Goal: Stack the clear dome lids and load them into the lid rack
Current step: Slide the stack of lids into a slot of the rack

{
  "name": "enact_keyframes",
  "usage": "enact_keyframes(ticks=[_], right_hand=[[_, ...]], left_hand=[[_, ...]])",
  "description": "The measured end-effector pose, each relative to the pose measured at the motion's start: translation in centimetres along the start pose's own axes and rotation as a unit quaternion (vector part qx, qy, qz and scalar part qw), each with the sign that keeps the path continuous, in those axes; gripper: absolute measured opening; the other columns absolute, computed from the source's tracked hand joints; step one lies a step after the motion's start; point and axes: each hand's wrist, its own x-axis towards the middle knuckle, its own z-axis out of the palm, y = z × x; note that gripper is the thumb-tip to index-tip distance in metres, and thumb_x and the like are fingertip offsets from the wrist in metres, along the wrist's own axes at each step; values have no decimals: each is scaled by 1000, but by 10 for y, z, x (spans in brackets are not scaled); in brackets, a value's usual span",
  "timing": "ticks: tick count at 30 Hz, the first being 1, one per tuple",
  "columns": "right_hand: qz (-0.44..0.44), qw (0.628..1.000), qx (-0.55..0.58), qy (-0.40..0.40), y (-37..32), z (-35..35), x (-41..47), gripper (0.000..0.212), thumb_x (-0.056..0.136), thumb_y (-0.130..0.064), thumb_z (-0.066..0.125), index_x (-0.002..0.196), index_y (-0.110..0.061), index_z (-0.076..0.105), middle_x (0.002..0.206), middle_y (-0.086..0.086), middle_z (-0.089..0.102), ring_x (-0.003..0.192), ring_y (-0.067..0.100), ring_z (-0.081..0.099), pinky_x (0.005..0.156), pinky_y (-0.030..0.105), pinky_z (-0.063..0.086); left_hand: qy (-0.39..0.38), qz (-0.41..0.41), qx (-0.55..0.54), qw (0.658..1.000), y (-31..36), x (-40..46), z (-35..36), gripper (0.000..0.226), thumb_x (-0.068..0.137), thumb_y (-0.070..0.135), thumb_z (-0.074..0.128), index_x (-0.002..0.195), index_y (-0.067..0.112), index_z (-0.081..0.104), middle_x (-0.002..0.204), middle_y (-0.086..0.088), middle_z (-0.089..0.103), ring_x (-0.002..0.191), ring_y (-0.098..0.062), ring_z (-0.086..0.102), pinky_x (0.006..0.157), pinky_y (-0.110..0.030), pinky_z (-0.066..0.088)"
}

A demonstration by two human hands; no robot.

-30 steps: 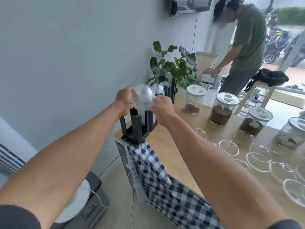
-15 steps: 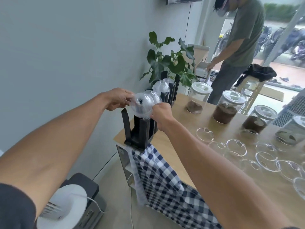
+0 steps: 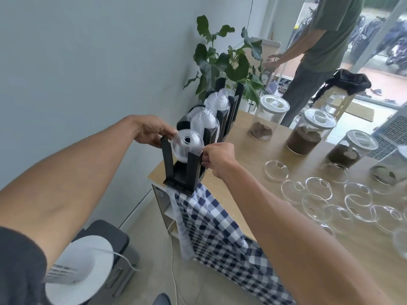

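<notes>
At the near end of the black lid rack [image 3: 187,170], at the corner of the bench [image 3: 253,155], a small stack of clear dome lids [image 3: 186,144] sits between the upright black posts, with its round hole facing up and toward the camera. The left hand [image 3: 152,131] is curled around the far side of the stack, fingers pinching its edge next to the tall left post. The right hand [image 3: 217,156] is closed in a pinch on the other edge, just beside the short right post. So both hands grip the same stack, and it looks partly down in the slot, not all the way in. To do this step well, I think the stack should stay straight, so no lid tips or slips out of line. Both hands should push down softly and evenly, and let go only when the bottom rests in the rack. Thin plastic bends and cracks if squeezed hard, so a light grip is best. Two more slots behind already hold lid stacks [image 3: 204,122]. Many loose lids [image 3: 317,190] wait on the bench, near the jars [image 3: 310,133]
</notes>
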Motion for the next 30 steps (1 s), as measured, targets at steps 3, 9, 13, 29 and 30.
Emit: enact_keyframes(ticks=[3, 9, 13, 29, 30], right_hand=[[25, 1000, 16, -3, 9, 3, 3, 26, 86, 19, 51, 78, -5, 60, 78, 17, 52, 73, 28, 45, 67, 40, 41], [45, 998, -42, 22, 52, 13, 31, 18, 81, 9, 58, 93, 17, 69, 70, 12, 58, 66, 22, 51, 62, 44, 56], [53, 997, -56, 27, 69, 16, 34, 23, 84, 9, 60, 102, 22, 63, 70, 11, 52, 67, 23, 41, 60, 35, 40], [53, 986, -121, 97, 98, 21, 50, 19, 90, 0, 73, 74, -10, 72, 77, 7, 72, 72, 23, 70, 63, 38, 61], [54, 986, -125, 101, 101, 23, 51, 16, 89, 0, 74, 76, -10, 73, 80, 8, 73, 79, 26, 73, 70, 43, 64]], left_hand=[[-8, -20, -17, 1000, -7, 12, 0, 15, 86, 24, 75, 92, 10, 73, 91, -6, 71, 94, -23, 64, 94, -35, 50], [-32, -62, -42, 997, -27, 36, 6, 39, 78, 19, 80, 110, -3, 73, 115, -19, 75, 112, -31, 69, 94, -35, 54], [-3, -52, -63, 997, -54, 58, 18, 25, 88, 11, 75, 107, -6, 74, 125, -25, 69, 110, -33, 68, 78, -30, 61], [50, -29, -21, 998, -80, 82, 31, 35, 75, 13, 85, 103, -5, 73, 95, -18, 66, 76, -22, 62, 66, -28, 54], [46, -29, -31, 998, -84, 83, 31, 41, 71, 14, 85, 105, -5, 73, 96, -18, 64, 77, -22, 59, 64, -28, 50]])
